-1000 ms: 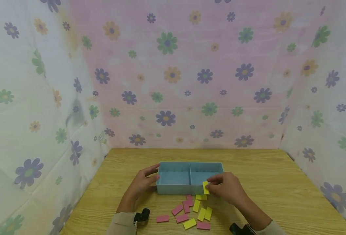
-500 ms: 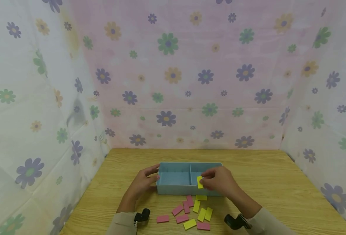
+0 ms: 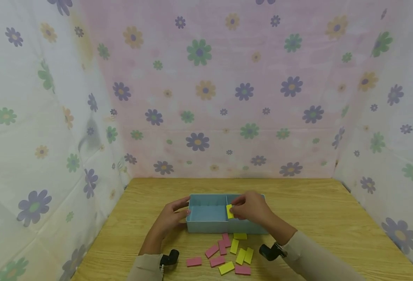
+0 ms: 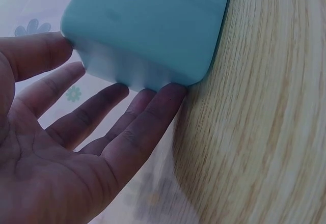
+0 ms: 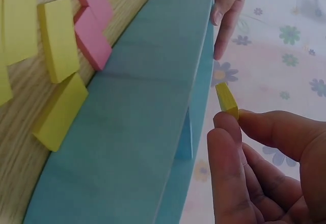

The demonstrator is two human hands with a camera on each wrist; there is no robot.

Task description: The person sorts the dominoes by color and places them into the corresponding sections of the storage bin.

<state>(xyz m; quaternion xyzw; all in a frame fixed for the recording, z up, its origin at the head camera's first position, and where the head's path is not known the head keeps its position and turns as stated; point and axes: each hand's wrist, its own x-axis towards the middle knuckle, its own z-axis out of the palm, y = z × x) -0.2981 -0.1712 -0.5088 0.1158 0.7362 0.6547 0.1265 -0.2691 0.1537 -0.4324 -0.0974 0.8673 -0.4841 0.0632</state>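
A light blue box (image 3: 206, 227) with a divider (image 3: 226, 207) across its middle stands on the table. My left hand (image 3: 170, 217) touches its left end; in the left wrist view the fingers (image 4: 137, 132) are spread, tips against the end wall. Above the box, near the divider, my right hand (image 3: 253, 208) pinches a yellow domino-like block (image 3: 230, 211) between thumb and fingers. The right wrist view shows this yellow block (image 5: 226, 101) held clear of the rim. The left compartment shows no blocks; the right one is partly hidden by my right hand.
Several pink blocks (image 3: 194, 262) and yellow blocks (image 3: 226, 268) lie scattered on the wooden table (image 3: 308, 207) before the box. One yellow block (image 3: 240, 236) lies close to the box's front wall. Flowered cloth (image 3: 224, 78) hangs behind and at both sides.
My right hand has carried the yellow block left and up, from the box's front right wall to above the divider. My left hand stays at the box's left end.
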